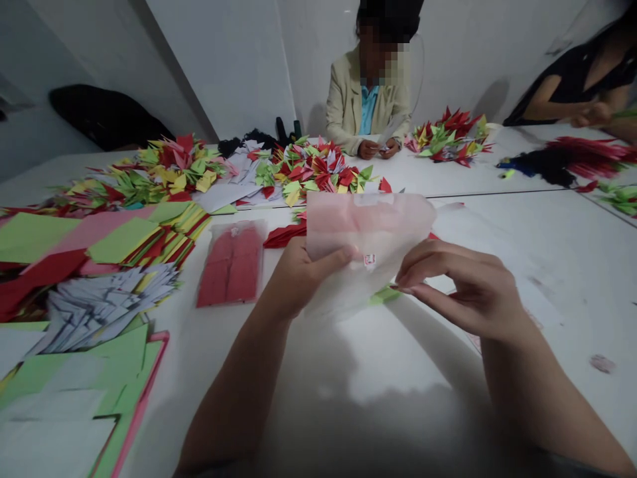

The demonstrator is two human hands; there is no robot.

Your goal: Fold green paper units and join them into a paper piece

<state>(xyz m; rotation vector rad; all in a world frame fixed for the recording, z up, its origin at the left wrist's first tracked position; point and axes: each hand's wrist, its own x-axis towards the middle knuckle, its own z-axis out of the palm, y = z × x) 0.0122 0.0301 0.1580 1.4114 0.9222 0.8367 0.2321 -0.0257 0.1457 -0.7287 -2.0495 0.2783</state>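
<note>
Pale walls [323, 46] stood behind a white table [597, 299]. A dark seam [478, 194] crossed its top. Soft shadows [490, 99] marked both.

The packet [231, 267] lies left of the bag [371, 229]

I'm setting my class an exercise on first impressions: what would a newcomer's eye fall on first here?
Probably the bright heaps of folded paper along the far side of the white table. Next, at the centre, the left hand holds up a pale translucent sleeve, the right hand at its lower right. Left of them lies a flat red packet.
</note>
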